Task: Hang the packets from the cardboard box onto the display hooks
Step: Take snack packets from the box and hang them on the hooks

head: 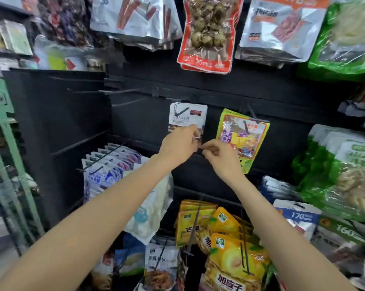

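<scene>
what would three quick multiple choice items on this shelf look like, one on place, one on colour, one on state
1. Where does the white packet hang?
A. left of the green-edged packet
B. right of it
C. below the yellow packets

2. What colour borders the packet of round brown snacks at the top?
A. blue
B. red
C. black

3. What is the left hand doing?
A. hanging idle
B. lying flat on a shelf
C. pinching the white packet's lower edge

Answers: 1 A, it hangs beside it on the left. 2 B, its edge is red. 3 C, fingers curl at that edge, near the right hand.
</scene>
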### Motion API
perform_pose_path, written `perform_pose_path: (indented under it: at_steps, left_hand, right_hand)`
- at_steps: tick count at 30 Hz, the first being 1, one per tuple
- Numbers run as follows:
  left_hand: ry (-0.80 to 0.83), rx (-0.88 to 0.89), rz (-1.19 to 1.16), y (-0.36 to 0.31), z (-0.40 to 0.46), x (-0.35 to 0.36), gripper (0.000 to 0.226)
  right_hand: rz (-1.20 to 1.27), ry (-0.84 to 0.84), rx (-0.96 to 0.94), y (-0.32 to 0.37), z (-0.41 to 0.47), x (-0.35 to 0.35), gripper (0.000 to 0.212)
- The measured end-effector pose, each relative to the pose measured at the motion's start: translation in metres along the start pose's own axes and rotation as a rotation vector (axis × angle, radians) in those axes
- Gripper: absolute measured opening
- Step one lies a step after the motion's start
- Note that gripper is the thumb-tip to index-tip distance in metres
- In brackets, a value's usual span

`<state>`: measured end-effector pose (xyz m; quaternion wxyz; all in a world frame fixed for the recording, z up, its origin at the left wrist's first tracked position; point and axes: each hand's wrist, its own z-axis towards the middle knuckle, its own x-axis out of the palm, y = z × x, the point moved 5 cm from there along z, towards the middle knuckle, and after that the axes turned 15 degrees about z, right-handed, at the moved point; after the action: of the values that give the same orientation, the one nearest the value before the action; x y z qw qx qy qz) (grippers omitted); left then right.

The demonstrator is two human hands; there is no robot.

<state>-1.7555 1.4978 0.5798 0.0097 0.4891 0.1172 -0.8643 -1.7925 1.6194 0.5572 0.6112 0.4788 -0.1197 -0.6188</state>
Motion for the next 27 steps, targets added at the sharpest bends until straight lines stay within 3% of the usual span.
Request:
perform_pose_path:
  at_steps: [4, 17, 21, 27]
  left_hand:
    - [0.057, -0.107, 0.052, 0.074, -0.056, -0.009, 0.021]
    - [0.288, -0.782, 0.206, 0.420, -0.328, -0.058, 0.019]
    - [0.411, -0.870, 0.272, 0.506, -0.395, -0.058, 0.021]
    - [0.887, -0.837, 0.421, 0.585, -0.472, -0.038, 0.080]
  right_hand:
    - [0.064, 0.195, -0.005, 0.030, -0.008, 0.084, 0.016]
    - [0.151, 0.923, -0.002, 0.160, -0.123, 0.457, 0.018]
    - [0.125, 1.092, 0.034, 0.186, -0.163, 0.561, 0.023]
    - [-0.172, 1.320, 0.125, 0.157, -0.217, 0.684, 0.040]
